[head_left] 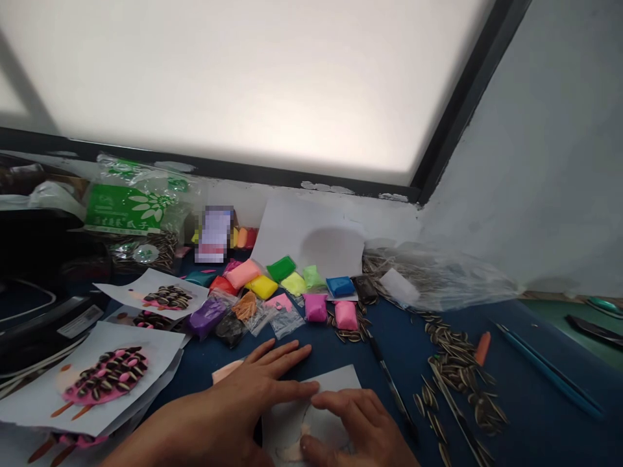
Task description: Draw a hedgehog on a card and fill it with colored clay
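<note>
On white paper, pale peach clay forms a patch.

**Green print on a clear plastic seed bag**

The plainest lettering stands on the clear, crinkled plastic bag with a bright green printed panel, at the left below the window frame. A row of white Chinese characters runs along the panel's lower edge; its last two read 瓜子 — the ones before them are too blurred to make out. Smaller lines above the row are likewise unreadable. The round, whitish sticker lower on the bag bears marks too small to read. So does the white rectangular label on the long black plastic device — and the upright purple-and-white rectangular panel is pixelated beyond reading.
</note>
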A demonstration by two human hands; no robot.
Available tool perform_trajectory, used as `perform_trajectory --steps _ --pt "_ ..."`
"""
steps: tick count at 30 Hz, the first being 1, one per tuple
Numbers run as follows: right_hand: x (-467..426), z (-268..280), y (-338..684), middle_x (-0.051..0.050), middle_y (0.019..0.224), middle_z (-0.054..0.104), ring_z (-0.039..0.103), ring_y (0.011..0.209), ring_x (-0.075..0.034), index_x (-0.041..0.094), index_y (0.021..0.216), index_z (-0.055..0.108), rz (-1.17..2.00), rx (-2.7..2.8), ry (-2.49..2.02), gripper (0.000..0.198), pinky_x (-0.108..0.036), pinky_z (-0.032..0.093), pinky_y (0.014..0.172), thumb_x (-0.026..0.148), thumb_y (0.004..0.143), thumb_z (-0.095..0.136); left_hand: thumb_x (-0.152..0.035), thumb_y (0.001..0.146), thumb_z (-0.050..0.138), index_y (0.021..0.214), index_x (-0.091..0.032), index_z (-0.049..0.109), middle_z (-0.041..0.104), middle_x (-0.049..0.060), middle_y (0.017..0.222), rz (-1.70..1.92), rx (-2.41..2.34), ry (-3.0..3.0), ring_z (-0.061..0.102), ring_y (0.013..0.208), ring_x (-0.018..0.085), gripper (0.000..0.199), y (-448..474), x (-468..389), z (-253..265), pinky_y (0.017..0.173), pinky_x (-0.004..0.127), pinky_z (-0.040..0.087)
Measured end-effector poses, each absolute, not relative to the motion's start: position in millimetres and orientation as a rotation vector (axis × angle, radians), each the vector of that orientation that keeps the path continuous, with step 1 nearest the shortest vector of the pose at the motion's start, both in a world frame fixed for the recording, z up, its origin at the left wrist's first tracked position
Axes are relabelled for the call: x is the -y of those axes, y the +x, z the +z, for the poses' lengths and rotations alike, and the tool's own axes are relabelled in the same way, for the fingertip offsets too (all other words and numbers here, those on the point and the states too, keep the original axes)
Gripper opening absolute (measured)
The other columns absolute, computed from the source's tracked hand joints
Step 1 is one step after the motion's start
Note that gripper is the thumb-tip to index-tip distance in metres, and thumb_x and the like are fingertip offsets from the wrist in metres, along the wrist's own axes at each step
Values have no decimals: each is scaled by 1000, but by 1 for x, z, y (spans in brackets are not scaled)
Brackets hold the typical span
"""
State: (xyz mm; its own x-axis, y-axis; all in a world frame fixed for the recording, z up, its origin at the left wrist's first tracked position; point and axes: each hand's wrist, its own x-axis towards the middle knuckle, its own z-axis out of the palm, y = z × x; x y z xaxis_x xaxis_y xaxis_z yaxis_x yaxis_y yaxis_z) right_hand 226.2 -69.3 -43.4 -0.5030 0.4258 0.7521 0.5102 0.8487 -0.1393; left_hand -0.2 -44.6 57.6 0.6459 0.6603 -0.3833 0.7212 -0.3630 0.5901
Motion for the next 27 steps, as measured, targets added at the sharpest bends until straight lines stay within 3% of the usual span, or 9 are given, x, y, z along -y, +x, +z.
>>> perform_trajectory --steps 13,23,27 --pt "68 -36 222 1 98 75 69 80 -16 31 95 70 -146 2192 -664 27 -28 49 68 35 104 45 -47 68 82 146 -40 48 15 7 166 -118 -1066 2123 9 150 43 85 1 44 57 115 70 17" --pt "68 -52 231 -4 103 73 69 82 -20 32 101 70 -174 2281 -704 35 -32 52 68 57 99 45 -44 66 85 146 -41 46 16 4 165 -77 -1058 2100 10 150 42 89 -2 45 53 117 68 13" --pt "68 -38 230 -4 110 73 69 88 -19 31 102 68 -214 2358 -687 21 -29 53 72 43 98 52 -44 68 84 146 -42 46 16 5 165 -70 -1046 2110 10 151 40 87 -2 46 52 117 68 12"
